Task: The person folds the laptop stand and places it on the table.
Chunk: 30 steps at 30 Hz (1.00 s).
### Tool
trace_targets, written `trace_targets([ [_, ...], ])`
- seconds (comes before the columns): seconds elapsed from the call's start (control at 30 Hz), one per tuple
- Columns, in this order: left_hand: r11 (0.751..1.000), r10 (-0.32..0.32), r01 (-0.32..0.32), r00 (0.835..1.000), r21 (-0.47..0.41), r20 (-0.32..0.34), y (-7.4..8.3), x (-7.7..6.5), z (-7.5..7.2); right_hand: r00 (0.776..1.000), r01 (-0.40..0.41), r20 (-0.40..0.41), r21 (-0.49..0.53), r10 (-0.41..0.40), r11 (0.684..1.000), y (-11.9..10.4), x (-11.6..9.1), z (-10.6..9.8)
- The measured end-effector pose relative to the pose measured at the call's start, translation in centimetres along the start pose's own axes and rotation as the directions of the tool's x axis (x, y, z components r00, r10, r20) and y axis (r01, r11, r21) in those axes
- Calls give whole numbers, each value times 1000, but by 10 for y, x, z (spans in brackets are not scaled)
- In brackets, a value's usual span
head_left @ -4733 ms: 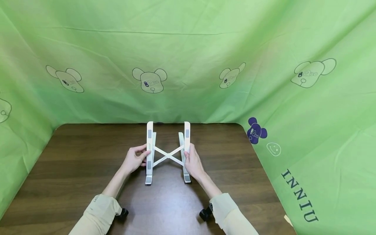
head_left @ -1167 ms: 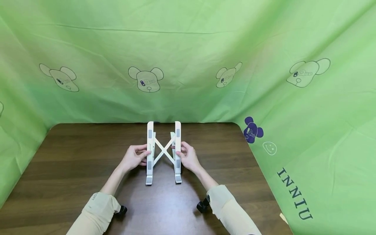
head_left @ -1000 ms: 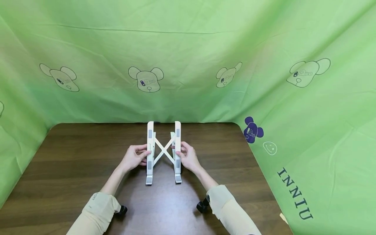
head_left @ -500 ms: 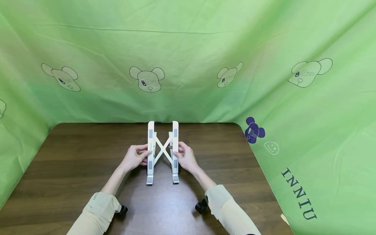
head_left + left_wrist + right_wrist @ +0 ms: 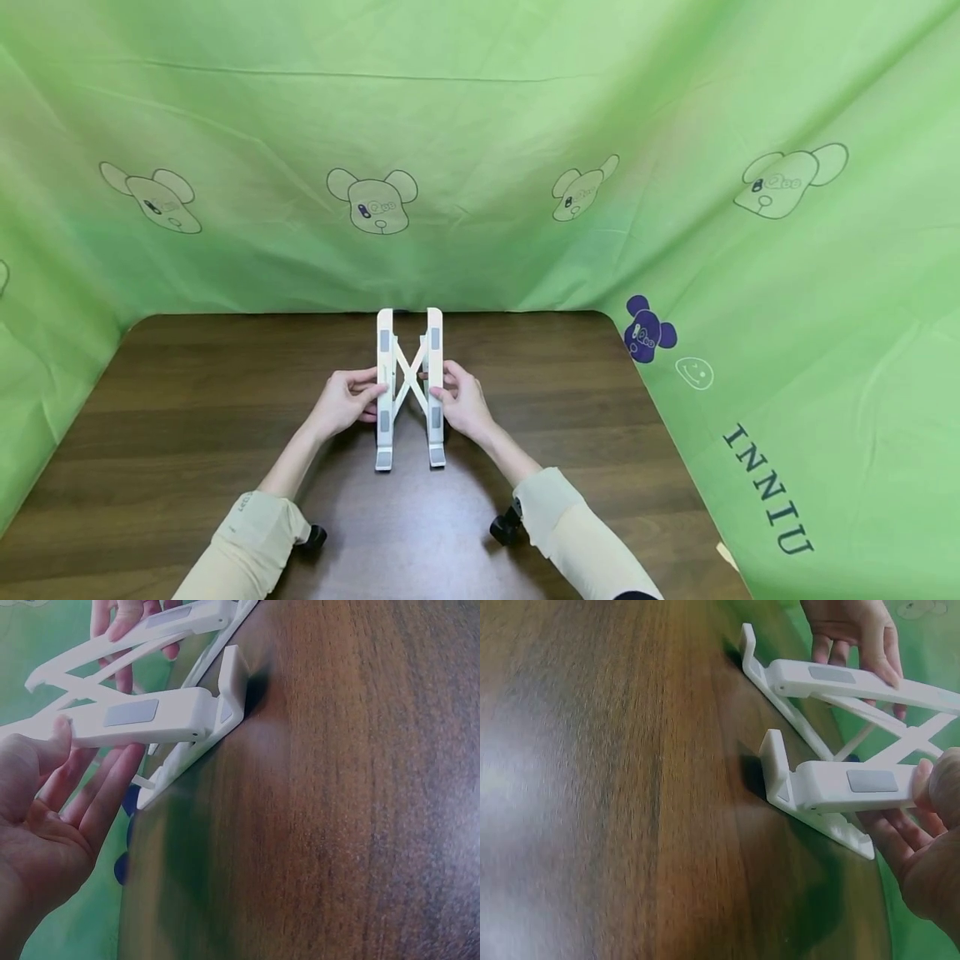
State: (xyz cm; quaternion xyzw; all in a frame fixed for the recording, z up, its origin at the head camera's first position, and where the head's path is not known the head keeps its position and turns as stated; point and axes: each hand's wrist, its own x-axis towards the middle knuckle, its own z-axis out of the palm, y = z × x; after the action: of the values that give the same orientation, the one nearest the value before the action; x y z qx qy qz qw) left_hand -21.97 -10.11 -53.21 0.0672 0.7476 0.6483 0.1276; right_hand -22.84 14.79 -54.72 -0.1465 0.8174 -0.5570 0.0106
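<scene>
A white folding laptop stand (image 5: 385, 367) stands on the table, its two side rails joined by crossed bars in an X. Grey pads (image 5: 131, 712) line the tops of the rails, and the near ends carry upturned lips. My left hand (image 5: 343, 405) pinches the left rail, thumb on top and fingers below. On the other side my right hand (image 5: 465, 404) grips the right rail the same way, its thumb seen on top in the right wrist view. The two rails are close together, with a narrow gap between them.
The brown wood-grain table (image 5: 225, 367) meets a green cloth (image 5: 480, 267) printed with bear heads at its back and sides. Black wrist devices (image 5: 505, 527) hang below both sleeves. A small pale object (image 5: 726, 556) lies at the right table edge.
The right rail has moved left toward the left rail, my right hand going with it. The crossed bars have steepened and the stand is narrower. My left hand has stayed nearly in place.
</scene>
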Motion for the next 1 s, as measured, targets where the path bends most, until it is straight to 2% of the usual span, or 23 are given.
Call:
trace_targets([
  [0.13,1000,10,-10,1000,-2,4,-3,1,1,1000,15,-13,-8,-15,1000,1,0,2],
  [0.43,1000,17,-17,1000,2,-5,-6,3,1,998,-55,-35,-7,55,998,-13,-2,9],
  [1.0,1000,12,-12,1000,23,-27,-3,2,3,998,-58,-37,-14,57,998,-16,-1,23],
])
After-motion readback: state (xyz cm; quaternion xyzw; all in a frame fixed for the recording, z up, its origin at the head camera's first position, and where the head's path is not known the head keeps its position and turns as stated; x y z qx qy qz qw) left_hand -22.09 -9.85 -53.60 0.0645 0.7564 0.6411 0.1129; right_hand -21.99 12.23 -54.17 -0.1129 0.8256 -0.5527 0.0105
